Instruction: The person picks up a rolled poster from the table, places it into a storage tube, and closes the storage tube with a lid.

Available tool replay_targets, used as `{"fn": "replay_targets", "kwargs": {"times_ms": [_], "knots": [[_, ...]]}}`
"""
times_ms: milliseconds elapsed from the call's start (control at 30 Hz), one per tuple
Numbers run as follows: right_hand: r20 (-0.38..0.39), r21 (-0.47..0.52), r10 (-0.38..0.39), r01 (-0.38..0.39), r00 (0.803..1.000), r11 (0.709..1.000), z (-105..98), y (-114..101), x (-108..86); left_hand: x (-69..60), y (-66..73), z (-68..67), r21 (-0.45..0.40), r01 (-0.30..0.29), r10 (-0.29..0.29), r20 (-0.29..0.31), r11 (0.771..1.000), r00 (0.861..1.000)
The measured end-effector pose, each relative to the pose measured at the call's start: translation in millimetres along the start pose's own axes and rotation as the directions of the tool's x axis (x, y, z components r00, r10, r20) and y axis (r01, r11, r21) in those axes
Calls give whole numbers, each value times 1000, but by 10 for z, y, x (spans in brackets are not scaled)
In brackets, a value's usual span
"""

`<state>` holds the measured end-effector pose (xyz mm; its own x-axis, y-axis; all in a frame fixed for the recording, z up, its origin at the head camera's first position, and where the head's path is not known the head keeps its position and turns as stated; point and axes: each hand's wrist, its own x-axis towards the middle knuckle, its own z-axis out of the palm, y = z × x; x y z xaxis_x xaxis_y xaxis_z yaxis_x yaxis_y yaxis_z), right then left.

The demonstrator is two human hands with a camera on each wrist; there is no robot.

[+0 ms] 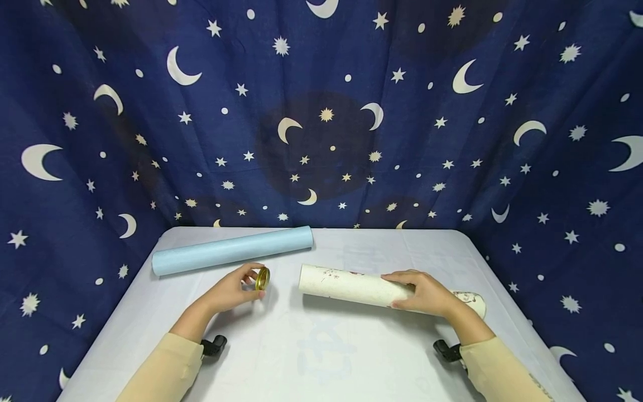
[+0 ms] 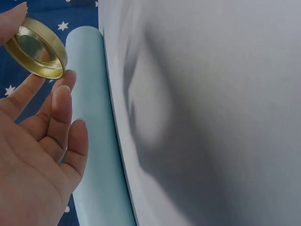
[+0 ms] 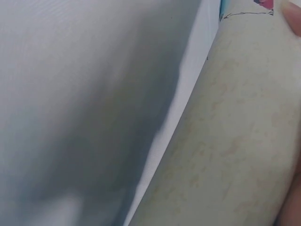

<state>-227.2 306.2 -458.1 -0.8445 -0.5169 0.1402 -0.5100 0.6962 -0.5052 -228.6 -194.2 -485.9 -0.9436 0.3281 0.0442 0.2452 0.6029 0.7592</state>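
My left hand (image 1: 228, 288) pinches a shallow round gold metal lid (image 1: 262, 278) between thumb and fingers, held on edge above the table. In the left wrist view the lid (image 2: 40, 49) shows its shiny hollow side, and the lower fingers curl loosely below it. My right hand (image 1: 424, 291) spans a cream roll with a floral print (image 1: 346, 283), thumb on the near side and fingers over the far side. The right wrist view is mostly filled by the roll's mottled cream surface (image 3: 230, 127), with a fingertip (image 3: 292, 16) on it at the top right.
A light blue roll (image 1: 231, 250) lies slantwise at the table's back left, behind my left hand. The table has a white cloth (image 1: 321, 357). Dark blue curtains (image 1: 326, 156) with moons and stars stand around its back and sides.
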Motion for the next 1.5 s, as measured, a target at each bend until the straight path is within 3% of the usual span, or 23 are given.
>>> {"fn": "replay_targets", "kwargs": {"times_ms": [733, 1167, 1500], "knots": [[4, 4, -7, 7, 1000, 1000, 28, -30, 13, 91, 229, 251, -29, -89, 90, 39, 996, 995], [-5, 13, -17, 17, 1000, 1000, 37, -51, 29, 128, 379, 310, -77, -113, 116, 34, 991, 993], [0, 36, -14, 14, 1000, 999, 69, -55, 18, 169, 395, 345, -97, -130, 134, 42, 987, 990]]}}
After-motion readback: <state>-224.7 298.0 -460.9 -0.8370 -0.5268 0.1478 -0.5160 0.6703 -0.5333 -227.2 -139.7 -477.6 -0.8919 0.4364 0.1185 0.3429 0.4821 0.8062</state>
